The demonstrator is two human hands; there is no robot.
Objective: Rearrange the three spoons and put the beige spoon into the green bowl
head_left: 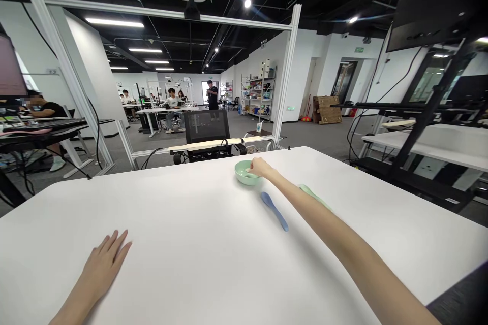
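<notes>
At the far side of the white table, my right hand (260,166) is over the right rim of a light green bowl (243,177). Its fingers are pinched on what looks like a pale spoon (251,175), whose lower end shows inside the bowl; the handle is mostly hidden by the hand. A blue spoon (274,210) lies on the table just left of my right forearm. Partly behind that forearm is a light green spoon (313,195). My left hand (107,259) rests flat on the table at the near left, fingers stretched, holding nothing.
The white table (183,233) fills the foreground. Beyond its far edge stand a metal frame (285,76) with a crossbar and a black mesh chair (208,127). A monitor stand (423,106) is off to the right. Several people are farther back in the room.
</notes>
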